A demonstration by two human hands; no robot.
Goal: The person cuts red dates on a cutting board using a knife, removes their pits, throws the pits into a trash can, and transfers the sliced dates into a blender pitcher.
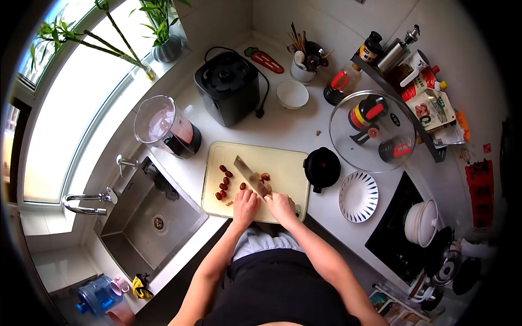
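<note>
Two bare arms reach forward from the body and draw together ahead of it, the left arm slanting inward from one side, the right arm from the other. The bare-handed left grip bends its fingers, back upward. Just beside it, the bare-handed right grip is closed, its back also upward.

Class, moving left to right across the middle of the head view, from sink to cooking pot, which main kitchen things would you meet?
Rectangular stainless-steel sink → rectangular cream cutting board → round black container → round white plate with dark rim marks → round white pot
</note>
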